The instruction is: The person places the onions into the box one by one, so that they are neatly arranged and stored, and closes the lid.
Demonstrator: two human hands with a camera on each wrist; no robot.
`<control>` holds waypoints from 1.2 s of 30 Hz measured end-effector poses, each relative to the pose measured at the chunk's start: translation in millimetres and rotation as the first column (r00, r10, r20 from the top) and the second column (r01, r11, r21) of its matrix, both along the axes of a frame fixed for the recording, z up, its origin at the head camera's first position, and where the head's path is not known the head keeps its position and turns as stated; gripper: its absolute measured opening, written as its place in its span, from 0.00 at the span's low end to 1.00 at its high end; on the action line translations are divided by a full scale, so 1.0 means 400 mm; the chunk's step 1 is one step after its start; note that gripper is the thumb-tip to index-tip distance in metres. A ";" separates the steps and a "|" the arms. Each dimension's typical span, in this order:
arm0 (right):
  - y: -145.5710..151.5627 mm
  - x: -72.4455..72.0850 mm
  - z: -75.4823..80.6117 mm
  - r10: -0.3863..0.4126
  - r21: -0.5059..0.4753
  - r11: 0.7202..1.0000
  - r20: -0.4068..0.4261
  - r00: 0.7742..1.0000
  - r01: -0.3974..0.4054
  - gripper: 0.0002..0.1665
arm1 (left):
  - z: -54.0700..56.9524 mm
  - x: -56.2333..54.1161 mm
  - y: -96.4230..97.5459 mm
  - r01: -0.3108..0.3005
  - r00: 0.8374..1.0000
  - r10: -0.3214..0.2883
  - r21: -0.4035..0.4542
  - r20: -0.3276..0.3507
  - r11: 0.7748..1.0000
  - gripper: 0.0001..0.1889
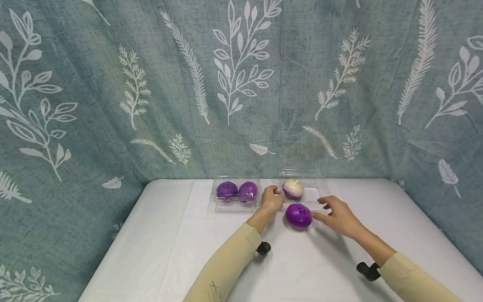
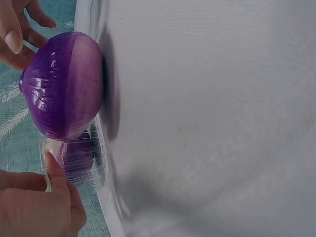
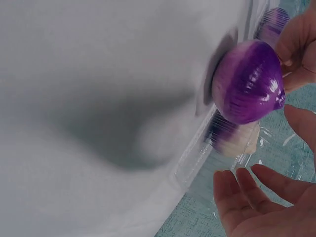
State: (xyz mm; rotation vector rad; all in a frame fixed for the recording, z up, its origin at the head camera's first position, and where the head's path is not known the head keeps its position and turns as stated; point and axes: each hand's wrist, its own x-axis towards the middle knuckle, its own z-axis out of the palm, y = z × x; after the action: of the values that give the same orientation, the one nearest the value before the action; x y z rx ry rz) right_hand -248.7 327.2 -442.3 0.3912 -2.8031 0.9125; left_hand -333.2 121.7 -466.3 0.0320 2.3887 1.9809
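A glossy purple onion [image 1: 298,216] lies on the table in front of an open clear plastic clamshell box [image 1: 311,194]. Inside that box, on its left side, sits a purple bulb with a cream top [image 1: 293,189]. My left hand [image 1: 272,198] is at the box's front left corner, thumb and forefinger pinching its edge. On the other side, my right hand [image 1: 338,216] spreads its fingers by the box's front right corner, the thumb close to the onion. In the right wrist view, the fingers [image 3: 228,185] of this hand are relaxed and apart.
Left of my left hand stands another clear box [image 1: 235,206] holding two purple onions [image 1: 227,191]. A white cloth covers the table [image 1: 226,228]. Behind its far edge hangs a teal curtain [image 1: 166,126] with white leaf prints.
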 end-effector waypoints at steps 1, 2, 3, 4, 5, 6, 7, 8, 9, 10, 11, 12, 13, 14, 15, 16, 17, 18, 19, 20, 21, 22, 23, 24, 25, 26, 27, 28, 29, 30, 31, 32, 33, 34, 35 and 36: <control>-0.001 0.001 -0.002 -0.002 -0.003 1.000 0.003 1.000 0.002 0.33 | 0.000 0.000 0.000 0.001 1.000 -0.001 0.000 0.000 1.000 0.27; -0.003 0.002 -0.003 -0.005 -0.009 1.000 0.008 1.000 0.005 0.33 | 0.001 0.000 0.000 0.000 1.000 0.000 -0.001 -0.001 1.000 0.27; -0.005 0.004 -0.005 -0.005 -0.014 1.000 0.014 1.000 0.005 0.33 | 0.001 0.000 0.000 0.001 1.000 -0.001 -0.001 -0.001 1.000 0.27; -0.007 0.005 -0.007 -0.006 -0.019 1.000 0.022 1.000 0.007 0.33 | 0.002 0.000 0.001 0.000 1.000 0.000 0.002 0.000 1.000 0.26; -0.008 0.005 -0.010 -0.005 -0.022 1.000 0.030 1.000 0.006 0.34 | 0.003 0.000 0.001 0.000 1.000 0.000 0.003 0.000 1.000 0.27; -0.010 0.006 -0.013 -0.011 -0.026 1.000 0.043 0.999 0.012 0.35 | 0.004 0.000 0.001 -0.001 1.000 0.001 0.002 0.000 1.000 0.27; -0.012 0.007 -0.016 -0.012 -0.029 0.999 0.057 0.998 0.014 0.35 | 0.004 0.000 0.001 -0.002 1.000 0.002 0.000 -0.002 1.000 0.27; -0.015 0.008 -0.020 -0.018 -0.032 0.999 0.072 0.997 0.020 0.36 | 0.004 0.000 0.001 -0.003 1.000 0.003 -0.001 -0.003 1.000 0.27; -0.017 0.009 -0.024 -0.021 -0.034 0.999 0.089 0.996 0.024 0.37 | 0.004 0.000 0.001 -0.003 1.000 0.003 0.000 -0.003 1.000 0.27; -0.020 0.009 -0.027 -0.028 -0.041 0.999 0.108 0.994 0.032 0.38 | 0.004 0.000 0.001 -0.005 1.000 0.005 0.001 -0.003 1.000 0.27; -0.023 0.010 -0.030 -0.033 -0.045 0.998 0.124 0.992 0.038 0.39 | 0.004 0.000 0.002 -0.005 1.000 0.005 0.003 -0.003 1.000 0.28; -0.027 0.011 -0.033 -0.040 -0.056 0.997 0.145 0.989 0.048 0.40 | 0.004 0.000 0.002 -0.005 1.000 0.005 0.004 -0.003 1.000 0.27; -0.030 0.012 -0.035 -0.041 -0.067 0.996 0.161 0.986 0.052 0.41 | 0.003 0.000 0.002 -0.005 1.000 0.005 0.007 -0.003 1.000 0.27; -0.034 0.013 -0.036 -0.044 -0.078 0.995 0.180 0.983 0.059 0.42 | 0.003 0.000 0.003 -0.004 1.000 0.004 0.010 -0.002 1.000 0.26; -0.038 0.013 -0.038 -0.043 -0.092 0.994 0.200 0.979 0.063 0.43 | 0.002 0.000 0.003 -0.004 1.000 0.004 0.012 -0.001 1.000 0.26; -0.042 0.013 -0.040 -0.047 -0.107 0.992 0.220 0.974 0.072 0.43 | 0.002 0.000 0.003 -0.003 1.000 0.003 0.013 0.000 1.000 0.25; -0.046 0.013 -0.041 -0.049 -0.118 0.990 0.240 0.970 0.080 0.44 | 0.001 -0.001 0.004 -0.002 1.000 0.002 0.015 0.001 1.000 0.25; -0.049 0.012 -0.044 -0.053 -0.132 0.987 0.260 0.964 0.090 0.45 | 0.001 -0.001 0.004 -0.002 1.000 0.002 0.017 0.001 1.000 0.25; -0.053 0.012 -0.047 -0.056 -0.141 0.985 0.276 0.959 0.098 0.46 | 0.001 -0.001 0.004 0.000 1.000 0.000 0.020 0.001 1.000 0.25; -0.056 0.011 -0.049 -0.061 -0.148 0.983 0.289 0.955 0.108 0.47 | 0.001 -0.001 0.005 0.002 1.000 -0.002 0.022 0.000 1.000 0.25; -0.058 0.010 -0.050 -0.062 -0.154 0.982 0.296 0.953 0.112 0.48 | 0.001 -0.001 0.005 0.002 1.000 -0.002 0.023 -0.001 1.000 0.25; -0.061 0.009 -0.052 -0.066 -0.157 0.981 0.301 0.951 0.118 0.48 | 0.001 -0.001 0.005 0.002 1.000 -0.002 0.019 -0.006 1.000 0.25; -0.063 0.007 -0.053 -0.068 -0.161 0.979 0.303 0.951 0.121 0.49 | 0.002 0.000 0.004 0.004 1.000 -0.004 0.019 -0.009 1.000 0.25; -0.065 0.006 -0.054 -0.069 -0.165 0.978 0.302 0.951 0.124 0.49 | 0.002 0.000 0.004 0.005 1.000 -0.005 0.017 -0.011 1.000 0.25; -0.068 0.005 -0.054 -0.070 -0.168 0.978 0.302 0.951 0.126 0.49 | 0.003 0.001 0.004 0.004 1.000 -0.004 0.015 -0.013 1.000 0.25; -0.069 0.003 -0.055 -0.069 -0.170 0.978 0.298 0.952 0.124 0.48 | 0.004 0.001 0.004 0.003 1.000 -0.003 0.010 -0.014 1.000 0.25; -0.071 0.001 -0.056 -0.069 -0.171 0.977 0.296 0.953 0.124 0.48 | 0.005 0.001 0.003 0.001 1.000 -0.001 0.007 -0.014 1.000 0.25; -0.073 0.000 -0.058 -0.073 -0.174 0.976 0.297 0.952 0.130 0.47 | 0.005 0.002 0.003 0.001 1.000 -0.001 0.006 -0.013 1.000 0.26; -0.074 -0.001 -0.059 -0.075 -0.180 0.975 0.300 0.951 0.134 0.46 | 0.005 0.002 0.003 0.000 1.000 0.000 0.009 -0.008 1.000 0.26; -0.075 -0.002 -0.061 -0.075 -0.184 0.974 0.300 0.951 0.135 0.45 | 0.005 0.002 0.003 -0.003 1.000 0.003 0.008 -0.006 1.000 0.25; -0.075 -0.004 -0.063 -0.075 -0.189 0.973 0.300 0.951 0.136 0.44 | 0.005 0.003 0.003 -0.004 1.000 0.004 0.008 -0.004 1.000 0.25; -0.076 -0.005 -0.065 -0.073 -0.194 0.972 0.299 0.951 0.135 0.43 | 0.004 0.003 0.003 -0.006 1.000 0.006 0.007 -0.003 1.000 0.25; -0.077 -0.007 -0.067 -0.075 -0.198 0.970 0.299 0.951 0.139 0.42 | 0.004 0.004 0.003 -0.007 1.000 0.007 0.008 -0.001 1.000 0.26; -0.078 -0.009 -0.069 -0.075 -0.202 0.969 0.300 0.951 0.140 0.41 | 0.004 0.005 0.003 -0.008 1.000 0.008 0.008 -0.001 1.000 0.26; -0.079 -0.010 -0.070 -0.074 -0.202 0.969 0.299 0.951 0.139 0.41 | 0.004 0.005 0.003 -0.010 1.000 0.010 0.007 -0.001 1.000 0.26; -0.080 -0.012 -0.072 -0.074 -0.203 0.969 0.296 0.952 0.139 0.41 | 0.004 0.006 0.003 -0.010 1.000 0.010 0.005 -0.001 1.000 0.26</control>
State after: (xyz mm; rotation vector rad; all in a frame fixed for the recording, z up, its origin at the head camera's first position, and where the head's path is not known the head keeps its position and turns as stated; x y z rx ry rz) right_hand -253.4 295.3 -471.0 0.0772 -2.8920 1.3353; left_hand -330.7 123.1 -464.6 0.0218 2.3891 1.9922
